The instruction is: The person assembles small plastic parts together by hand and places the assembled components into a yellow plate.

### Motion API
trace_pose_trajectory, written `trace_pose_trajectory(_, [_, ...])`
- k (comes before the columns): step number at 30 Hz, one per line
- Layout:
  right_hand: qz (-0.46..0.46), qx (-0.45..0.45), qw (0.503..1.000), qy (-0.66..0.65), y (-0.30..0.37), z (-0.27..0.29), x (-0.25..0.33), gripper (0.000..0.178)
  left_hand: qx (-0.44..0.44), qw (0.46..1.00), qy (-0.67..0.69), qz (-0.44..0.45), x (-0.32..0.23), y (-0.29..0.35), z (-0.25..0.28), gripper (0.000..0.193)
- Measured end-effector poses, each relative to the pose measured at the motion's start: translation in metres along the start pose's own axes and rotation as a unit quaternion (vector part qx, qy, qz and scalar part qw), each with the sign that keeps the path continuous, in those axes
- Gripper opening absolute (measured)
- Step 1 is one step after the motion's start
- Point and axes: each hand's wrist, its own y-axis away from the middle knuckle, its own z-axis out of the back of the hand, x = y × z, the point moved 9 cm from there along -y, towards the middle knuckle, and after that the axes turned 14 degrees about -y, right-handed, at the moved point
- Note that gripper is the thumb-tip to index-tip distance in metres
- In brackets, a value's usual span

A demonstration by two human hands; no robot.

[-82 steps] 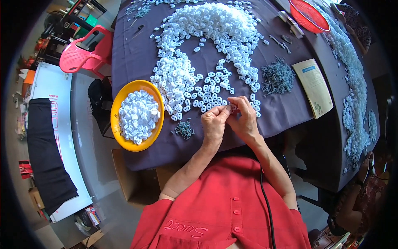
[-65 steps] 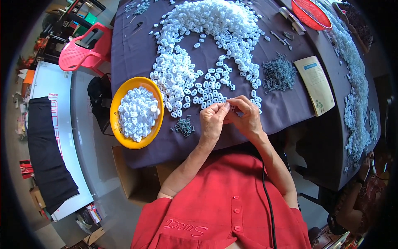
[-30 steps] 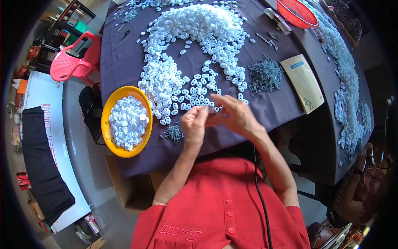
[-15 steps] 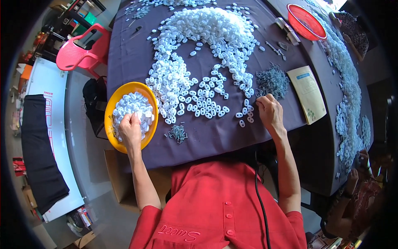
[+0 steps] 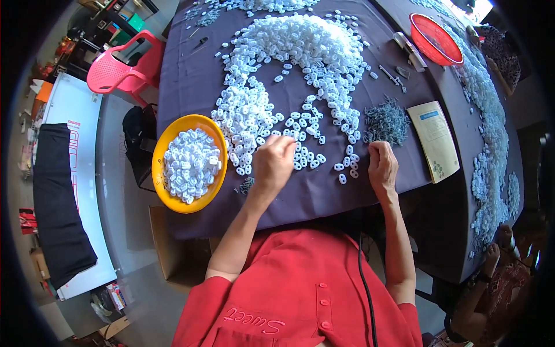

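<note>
My left hand (image 5: pixel 274 165) hovers over the near edge of the loose white two-hole oval pieces (image 5: pixel 240 110), its fingers bent together; anything in them is hidden. My right hand (image 5: pixel 383 169) is closed in a pinch just below a heap of small grey-green pins (image 5: pixel 386 122); what it grips, if anything, does not show. A few white pieces lie just left of its fingertips. At the table's left edge, an orange bowl (image 5: pixel 159 191) holds many white pieces. A smaller heap of pins (image 5: pixel 247 185) is partly covered by my left wrist.
A cream booklet (image 5: pixel 433 141) lies right of the pins, with a red basket (image 5: pixel 436 39) farther back. More white pieces (image 5: pixel 488 144) line the right-hand table, where other people's hands (image 5: pixel 491 254) show. A pink chair (image 5: pixel 124 72) stands left of the dark-covered table.
My left hand has left the orange bowl and moved right, over the white pieces. My right hand stays beside the pin heap, its fingers drawn closer together. The whole view has shifted slightly.
</note>
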Motion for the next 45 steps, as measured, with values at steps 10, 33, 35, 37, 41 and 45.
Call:
trace_pose_trajectory(10, [0.001, -0.018, 1.0, -0.007, 0.002, 0.002, -0.002, 0.003, 0.133, 0.984, -0.115, -0.021, -0.04, -0.012, -0.085, 0.018])
trace_pose_trajectory(33, [-0.256, 0.118, 0.846, -0.452, 0.009, -0.055, 0.03, 0.005, 0.246, 0.89, 0.37, 0.102, -0.047, 0.011, -0.057, 0.008])
trace_pose_trajectory(35, [-0.26, 0.136, 0.83, -0.474, 0.012, -0.061, 0.032, 0.005, 0.251, 0.898, 0.348, 0.094, -0.048, 0.012, -0.053, 0.008])
trace_pose_trajectory(37, [-0.262, 0.11, 0.826, -0.486, 0.012, -0.061, 0.031, 0.005, 0.229, 0.898, 0.362, 0.098, -0.048, 0.011, -0.049, 0.009])
trace_pose_trajectory(41, [-0.241, 0.033, 0.831, -0.5, 0.009, -0.062, 0.034, 0.004, 0.166, 0.862, 0.428, 0.214, -0.036, 0.027, -0.054, 0.009])
trace_pose_trajectory(45, [-0.221, 0.036, 0.83, -0.51, 0.011, -0.066, 0.042, 0.003, 0.151, 0.867, 0.421, 0.222, -0.028, 0.035, -0.058, 0.012])
